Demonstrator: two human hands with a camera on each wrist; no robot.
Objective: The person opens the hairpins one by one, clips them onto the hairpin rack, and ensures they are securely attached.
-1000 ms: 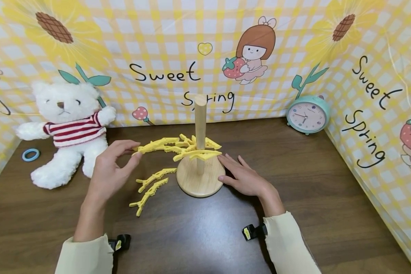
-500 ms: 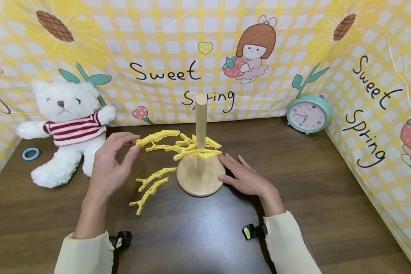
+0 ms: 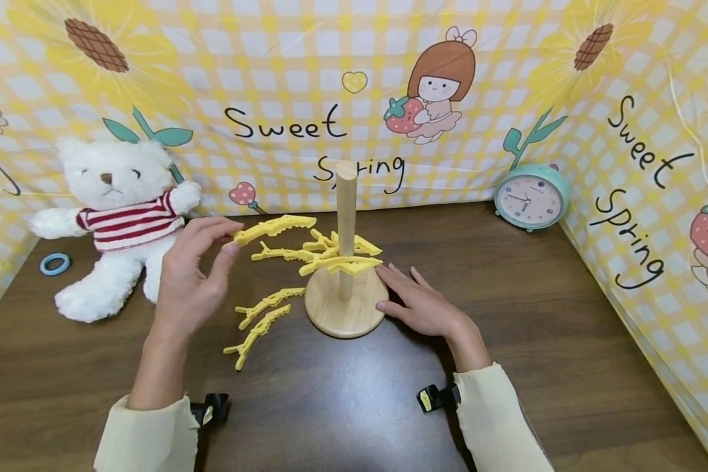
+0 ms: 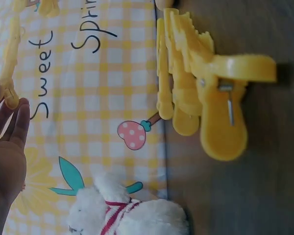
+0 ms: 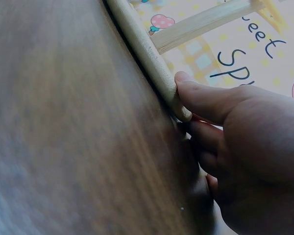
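Observation:
Between left thumb and fingers, my left hand (image 3: 191, 275) pinches a yellow alligator hair clip (image 3: 277, 226) by its handle end. Its toothed part points right, towards the post, and it hangs raised above the table in the left wrist view. Several like clips (image 3: 354, 265) cross the upright post of a wooden stand (image 3: 347, 203), above its round base; how they grip it is partly hidden. Three more yellow clips (image 4: 225, 122) lie on the table to the left. My right hand (image 5: 255, 127) holds the base rim (image 5: 154, 63), thumb on top and fingers against the edge.
On the left a white teddy bear (image 3: 115, 223) in a striped shirt sits by a blue ring (image 3: 55, 264). A mint alarm clock (image 3: 531, 198) stands at the back right. Yellow checked cloth (image 3: 289, 59) lines the back and sides of the brown table (image 3: 330, 406).
My left hand has lifted the pinched hair clip upward and away from the clip lying below it. The right hand stays at the base.

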